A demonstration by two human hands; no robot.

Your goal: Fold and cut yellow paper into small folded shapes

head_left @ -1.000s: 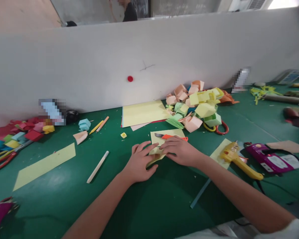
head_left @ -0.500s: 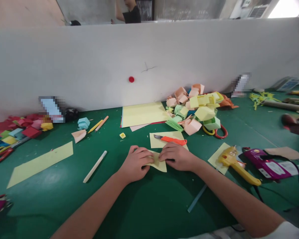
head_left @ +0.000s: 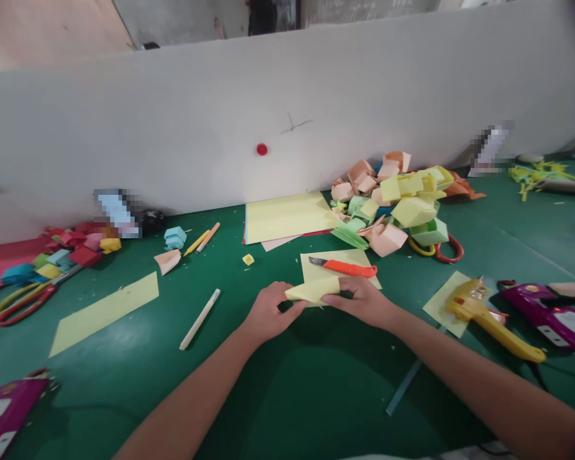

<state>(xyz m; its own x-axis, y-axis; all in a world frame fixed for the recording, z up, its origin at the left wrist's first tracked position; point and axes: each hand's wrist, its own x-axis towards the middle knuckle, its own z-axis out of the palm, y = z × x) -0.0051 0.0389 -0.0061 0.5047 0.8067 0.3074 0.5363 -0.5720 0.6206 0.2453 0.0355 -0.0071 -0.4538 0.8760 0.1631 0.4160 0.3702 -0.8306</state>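
Note:
Between my two hands is a small piece of pale yellow paper, folded or curled over and lifted off the green table. My left hand pinches its left end, thumb in front and fingers behind. On the right end, my right hand grips it the same way; some of those fingers are hidden behind the paper. Just beyond lies an orange utility knife, its blade pointing left, on a flat yellow sheet.
A heap of folded paper pieces and scissors lie back right. At right are a yellow glue gun and a purple device. A white stick, a yellow strip and more scissors lie left.
Both hands have raised the yellow paper from the table, and it now looks rolled over toward me. The thumbs have come to its near side. The view has shifted slightly.

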